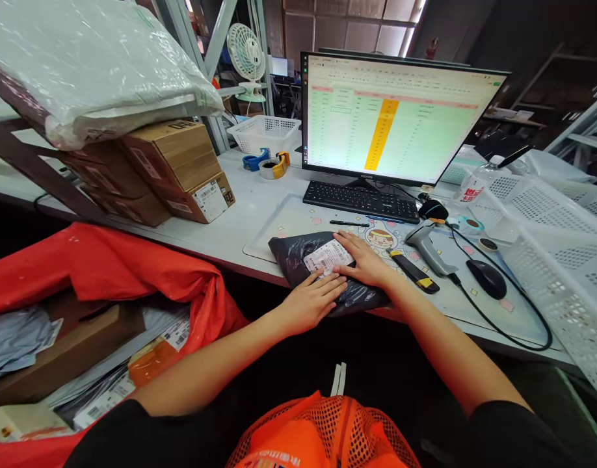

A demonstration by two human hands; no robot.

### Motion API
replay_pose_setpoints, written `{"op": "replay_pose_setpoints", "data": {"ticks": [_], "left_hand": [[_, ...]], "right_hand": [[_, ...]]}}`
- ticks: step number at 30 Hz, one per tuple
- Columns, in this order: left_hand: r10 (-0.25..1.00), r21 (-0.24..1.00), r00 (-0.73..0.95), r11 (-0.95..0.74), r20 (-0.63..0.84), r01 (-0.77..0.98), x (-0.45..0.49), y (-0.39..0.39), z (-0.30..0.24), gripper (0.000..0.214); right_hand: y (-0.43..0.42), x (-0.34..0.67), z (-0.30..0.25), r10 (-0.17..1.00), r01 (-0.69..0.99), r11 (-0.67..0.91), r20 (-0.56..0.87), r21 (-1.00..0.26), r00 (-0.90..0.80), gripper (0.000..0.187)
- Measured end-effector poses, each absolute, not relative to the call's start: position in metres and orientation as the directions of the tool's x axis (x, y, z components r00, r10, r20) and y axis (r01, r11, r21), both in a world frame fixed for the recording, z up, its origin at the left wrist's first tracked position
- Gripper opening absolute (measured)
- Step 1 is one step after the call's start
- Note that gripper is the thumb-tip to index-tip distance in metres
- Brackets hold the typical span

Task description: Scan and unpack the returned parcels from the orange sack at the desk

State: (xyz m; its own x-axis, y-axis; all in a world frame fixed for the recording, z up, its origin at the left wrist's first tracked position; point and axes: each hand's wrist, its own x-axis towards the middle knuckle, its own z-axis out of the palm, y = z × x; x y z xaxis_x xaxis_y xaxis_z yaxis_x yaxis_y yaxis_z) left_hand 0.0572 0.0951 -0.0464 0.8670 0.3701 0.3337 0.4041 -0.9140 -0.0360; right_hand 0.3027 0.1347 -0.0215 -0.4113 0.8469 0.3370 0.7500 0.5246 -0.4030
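Two palms down: we are pressing left hand (311, 302) and right hand (365, 261) on black poly mailer (292, 252), fingers (343, 240) spread apart, not gripping; mailer lying on desk mat (262, 242) near worktop (220, 242) front edge. Mailer could slide over edge if pushed toward us; utility knife (413, 270) beside right hand could nick plastic. Counting: one mailer, one barcode label (328, 256), one knife, one barcode scanner (424, 246).

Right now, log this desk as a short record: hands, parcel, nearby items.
Left hand: flat on the black plastic mailer
Right hand: flat on the mailer, at the edge of its white shipping label
Beside the hands: barcode scanner, yellow-and-black utility knife
Beyond the mailer: black pen, keyboard, monitor showing a spreadsheet
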Motion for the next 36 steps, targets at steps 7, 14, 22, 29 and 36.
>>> {"op": "replay_pose_setpoints", "data": {"ticks": [7,14,22,29,36], "left_hand": [[0.621,0.303,0.706,-0.783,0.341,0.543,0.066,0.085,0.007,0.034],[0.722,0.357,0.153,-0.501,0.675,0.788,0.118,0.115,0.001,0.055],[0.764,0.341,0.237,-0.513,0.601,0.787,0.125,0.115,-0.036,0.115],[0.766,0.329,0.25,-0.513,0.592,0.792,0.123,0.114,-0.039,0.12],[0.773,0.341,0.233,-0.5,0.59,0.796,0.121,0.112,-0.039,0.121]], "right_hand": [[0.117,0.363,-0.015,0.919,0.852,0.349,0.323,-0.39,-0.228,0.086],[0.105,0.453,-0.004,0.823,0.854,-0.434,0.259,-0.287,0.505,0.071],[0.116,0.455,0.003,0.825,0.81,-0.535,0.06,-0.242,0.563,0.053],[0.05,0.428,0.097,0.994,0.816,-0.104,-0.079,-0.568,0.072,0.041],[0.025,0.375,0.133,0.976,0.89,0.204,0.01,-0.407,-0.219,0.025]]}}
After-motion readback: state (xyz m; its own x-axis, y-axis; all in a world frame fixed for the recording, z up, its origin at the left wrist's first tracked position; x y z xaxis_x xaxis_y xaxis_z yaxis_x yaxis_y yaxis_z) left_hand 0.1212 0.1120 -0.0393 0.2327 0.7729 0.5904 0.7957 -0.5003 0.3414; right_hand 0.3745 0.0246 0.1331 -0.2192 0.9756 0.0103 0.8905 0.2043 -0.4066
